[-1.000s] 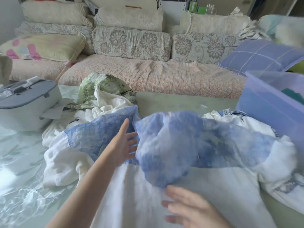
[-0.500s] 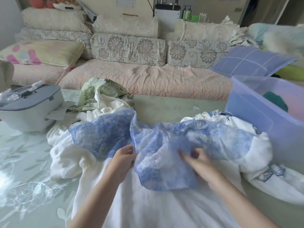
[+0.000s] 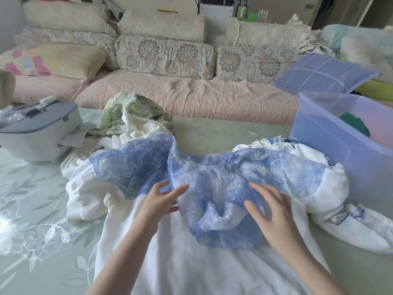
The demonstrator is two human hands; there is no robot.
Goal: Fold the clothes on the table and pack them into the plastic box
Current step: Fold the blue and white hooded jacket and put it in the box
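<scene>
A white garment with a sheer blue patterned top part (image 3: 223, 184) lies spread across the table in front of me. My left hand (image 3: 159, 201) rests open at the blue fabric's left fold, fingers spread and touching it. My right hand (image 3: 270, 211) lies flat on the bunched blue fabric, fingers straight. The blue plastic box (image 3: 331, 150) stands at the right with a dark green item inside. More clothes, a green leaf-print piece (image 3: 127, 111) and white pieces, are heaped behind the garment.
A grey and white case (image 3: 38, 133) sits on the table at the left. Another white garment with blue trim (image 3: 348, 218) lies by the box. A sofa with cushions (image 3: 170, 60) runs behind the green patterned table (image 3: 32, 209).
Both hands have opened: half a second ago they pinched the blue fabric, now their fingers lie spread on it. The blue part has settled lower and flatter onto the white body.
</scene>
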